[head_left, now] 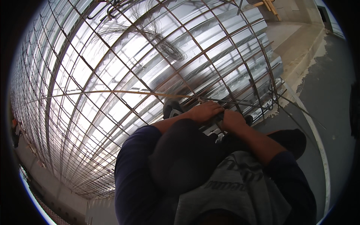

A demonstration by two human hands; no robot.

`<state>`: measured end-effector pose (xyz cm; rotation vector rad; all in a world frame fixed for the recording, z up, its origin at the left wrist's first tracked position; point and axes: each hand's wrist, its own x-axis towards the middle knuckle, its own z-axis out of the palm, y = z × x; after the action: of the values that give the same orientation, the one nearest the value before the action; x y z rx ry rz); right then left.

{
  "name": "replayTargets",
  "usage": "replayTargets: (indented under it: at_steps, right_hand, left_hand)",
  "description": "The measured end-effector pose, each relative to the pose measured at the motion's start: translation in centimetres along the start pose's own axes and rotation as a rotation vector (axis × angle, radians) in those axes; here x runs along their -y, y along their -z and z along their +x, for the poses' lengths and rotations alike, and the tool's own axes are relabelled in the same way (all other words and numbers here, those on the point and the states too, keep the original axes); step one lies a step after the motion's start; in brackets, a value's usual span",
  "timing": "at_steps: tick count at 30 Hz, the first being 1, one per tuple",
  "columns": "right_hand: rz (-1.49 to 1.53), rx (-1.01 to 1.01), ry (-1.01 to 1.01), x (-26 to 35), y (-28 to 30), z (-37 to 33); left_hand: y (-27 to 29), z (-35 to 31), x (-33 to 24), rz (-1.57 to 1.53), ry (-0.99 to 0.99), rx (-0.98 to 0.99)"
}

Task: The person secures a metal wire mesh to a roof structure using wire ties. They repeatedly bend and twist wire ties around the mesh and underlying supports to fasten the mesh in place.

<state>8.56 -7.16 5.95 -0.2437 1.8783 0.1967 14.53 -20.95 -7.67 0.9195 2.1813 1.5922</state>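
My left hand [205,111] and my right hand [233,122] are close together low at the centre, by the near edge of a rebar grid [204,52]. The fingers of both are curled in; what they hold is hidden between them and too small to name. Just beyond the left hand passes a long, thin, brownish bar [112,91], which runs far to the left across the grid. A dark steel rod [240,102] extends to the right from near my fingers.
Under the grid lies shiny corrugated metal decking [228,41]. A loose bundle of thin wire [168,47] rests on top, farther away. Hooked dark bars [108,11] are at the far edge. Grey floor [322,86] and a pale strip [317,138] lie to the right.
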Motion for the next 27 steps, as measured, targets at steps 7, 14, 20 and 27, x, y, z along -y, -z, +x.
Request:
replayTargets:
  at_steps: [7,14,20,27]
  right_hand:
    - [0.128,0.055,0.119,-2.8,-1.9,2.1]
    - [1.013,0.614,-0.061,-1.5,1.2,1.0]
    - [-0.184,-0.374,0.098,1.0,-1.0,-1.3]
    - [0.304,0.495,0.001,-0.4,4.8,0.2]
  left_hand:
    - [0.0,-0.5,0.0,0.096,-0.045,0.001]
    - [1.7,0.6,-1.7,0.238,0.133,0.071]
    - [2.0,1.9,-1.6,0.155,0.237,0.058]
    - [1.6,0.9,-1.0,0.013,0.085,-0.092]
